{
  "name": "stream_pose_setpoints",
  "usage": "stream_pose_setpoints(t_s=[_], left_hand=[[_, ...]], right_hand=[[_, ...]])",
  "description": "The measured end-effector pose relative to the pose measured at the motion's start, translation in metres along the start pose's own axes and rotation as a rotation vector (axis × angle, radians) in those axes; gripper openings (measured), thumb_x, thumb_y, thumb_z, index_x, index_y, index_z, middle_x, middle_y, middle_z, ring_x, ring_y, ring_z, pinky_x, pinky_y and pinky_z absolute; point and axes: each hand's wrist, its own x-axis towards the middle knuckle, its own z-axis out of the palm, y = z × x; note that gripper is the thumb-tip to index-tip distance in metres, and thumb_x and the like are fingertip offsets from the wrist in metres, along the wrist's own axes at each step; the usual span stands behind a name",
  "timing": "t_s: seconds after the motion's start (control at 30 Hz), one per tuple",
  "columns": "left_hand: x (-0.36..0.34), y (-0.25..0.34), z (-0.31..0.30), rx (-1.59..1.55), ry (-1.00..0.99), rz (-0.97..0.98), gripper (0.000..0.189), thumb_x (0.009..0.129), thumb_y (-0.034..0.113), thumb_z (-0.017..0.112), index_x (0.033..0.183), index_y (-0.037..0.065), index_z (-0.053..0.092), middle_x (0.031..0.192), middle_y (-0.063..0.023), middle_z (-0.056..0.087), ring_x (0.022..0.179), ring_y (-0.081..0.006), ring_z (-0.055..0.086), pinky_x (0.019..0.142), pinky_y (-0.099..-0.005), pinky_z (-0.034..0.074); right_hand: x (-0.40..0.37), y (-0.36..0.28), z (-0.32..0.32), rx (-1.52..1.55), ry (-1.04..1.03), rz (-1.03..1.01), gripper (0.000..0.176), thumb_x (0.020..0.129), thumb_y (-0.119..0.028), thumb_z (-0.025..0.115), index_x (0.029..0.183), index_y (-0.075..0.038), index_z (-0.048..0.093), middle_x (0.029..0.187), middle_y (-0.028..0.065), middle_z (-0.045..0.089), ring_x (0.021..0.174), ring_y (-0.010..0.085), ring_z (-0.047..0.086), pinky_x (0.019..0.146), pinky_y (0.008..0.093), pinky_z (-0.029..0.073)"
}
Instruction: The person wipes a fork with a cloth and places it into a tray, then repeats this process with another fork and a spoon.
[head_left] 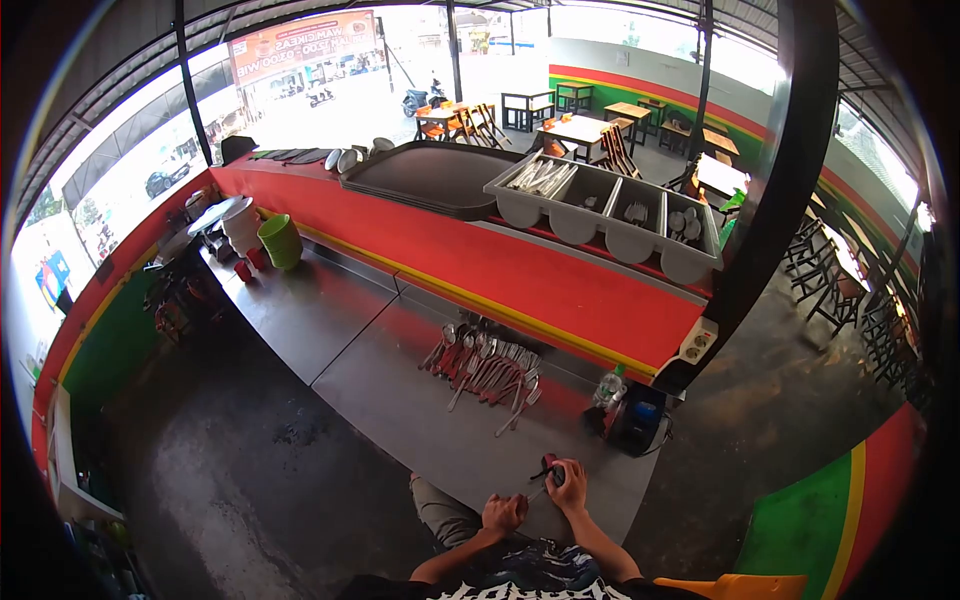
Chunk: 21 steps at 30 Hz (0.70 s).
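Note:
At the near edge of the metal counter (375, 405), my right hand (568, 488) is closed around a small dark object with a red part (549, 463), too small to name. My left hand (504, 514) is closed just left of it, with a thin piece between the two hands; what its fingers hold is hidden. Ahead of my hands, a spread of spoons and forks (485, 365) lies on the counter. A clear bottle (607, 388) and a dark bag with a blue item (637, 420) stand to the right of the cutlery.
A grey cutlery tray (609, 213) and dark serving trays (430, 178) rest on the red ledge (480, 265). Green baskets (280, 243) and red cups (243, 270) stand at the counter's far left. An orange chair (740, 587) is at the lower right.

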Motion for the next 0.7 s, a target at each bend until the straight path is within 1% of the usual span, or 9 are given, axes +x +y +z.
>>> stream_pose_setpoints(t_s=[0.1, 0.2, 0.3, 0.4, 0.5, 0.6, 0.7], left_hand=[[-0.001, -0.004, 0.004, 0.034, -0.046, -0.005, 0.024, 0.09, 0.028, 0.06, 0.073, 0.012, 0.062, 0.059, -0.0128, 0.064, 0.056, -0.0311, 0.064, 0.068, -0.0423, 0.049], [-0.001, -0.003, 0.004, 0.042, -0.048, -0.029, 0.024, 0.09, 0.028, 0.06, 0.072, 0.012, 0.061, 0.06, -0.0127, 0.064, 0.057, -0.0308, 0.065, 0.069, -0.0418, 0.049], [0.001, -0.001, 0.001, 0.043, -0.066, -0.036, 0.025, 0.09, 0.029, 0.06, 0.072, 0.012, 0.061, 0.061, -0.0118, 0.065, 0.058, -0.0304, 0.065, 0.07, -0.0414, 0.05], [0.001, -0.001, 0.0, 0.031, -0.06, -0.029, 0.025, 0.091, 0.029, 0.059, 0.072, 0.012, 0.062, 0.061, -0.0115, 0.065, 0.057, -0.0304, 0.065, 0.07, -0.0416, 0.049], [0.001, 0.0, 0.0, 0.029, -0.036, -0.024, 0.025, 0.091, 0.029, 0.06, 0.073, 0.012, 0.062, 0.061, -0.0113, 0.065, 0.057, -0.0306, 0.064, 0.07, -0.0414, 0.049], [0.0, -0.001, 0.0, 0.029, -0.046, -0.025, 0.024, 0.091, 0.029, 0.06, 0.074, 0.012, 0.062, 0.061, -0.0109, 0.065, 0.057, -0.0304, 0.064, 0.069, -0.0414, 0.048], [0.0, -0.001, 0.001, 0.022, -0.023, -0.019, 0.023, 0.091, 0.029, 0.061, 0.075, 0.012, 0.061, 0.06, -0.0105, 0.064, 0.056, -0.0303, 0.064, 0.068, -0.0415, 0.048]], right_hand=[[0.001, -0.004, 0.0, -0.035, 0.033, 0.001, 0.034, 0.075, -0.018, 0.07, 0.108, -0.013, 0.061, 0.11, 0.0097, 0.061, 0.108, 0.0317, 0.057, 0.095, 0.0451, 0.044], [0.003, -0.005, 0.0, -0.087, 0.087, -0.005, 0.033, 0.077, -0.016, 0.069, 0.108, -0.012, 0.06, 0.111, 0.0105, 0.06, 0.108, 0.033, 0.056, 0.095, 0.0454, 0.044], [0.003, -0.001, 0.001, -0.104, 0.126, 0.037, 0.034, 0.078, -0.015, 0.069, 0.11, -0.012, 0.059, 0.114, 0.0115, 0.059, 0.11, 0.0342, 0.055, 0.095, 0.0464, 0.043], [0.002, 0.0, 0.0, -0.105, 0.177, 0.072, 0.03, 0.08, -0.014, 0.066, 0.108, -0.009, 0.059, 0.11, 0.0141, 0.058, 0.107, 0.0356, 0.054, 0.094, 0.0471, 0.043], [0.001, 0.001, 0.001, -0.091, 0.179, 0.067, 0.03, 0.08, -0.014, 0.066, 0.108, -0.009, 0.059, 0.11, 0.0143, 0.057, 0.107, 0.0358, 0.053, 0.095, 0.0476, 0.042], [0.0, 0.004, 0.003, -0.089, 0.156, 0.076, 0.034, 0.079, -0.014, 0.068, 0.111, -0.012, 0.058, 0.115, 0.0126, 0.057, 0.111, 0.035, 0.053, 0.094, 0.0483, 0.043], [0.001, 0.006, 0.0, -0.045, 0.135, 0.053, 0.031, 0.08, -0.015, 0.068, 0.11, -0.011, 0.059, 0.113, 0.013, 0.057, 0.111, 0.0351, 0.053, 0.094, 0.0477, 0.043]])
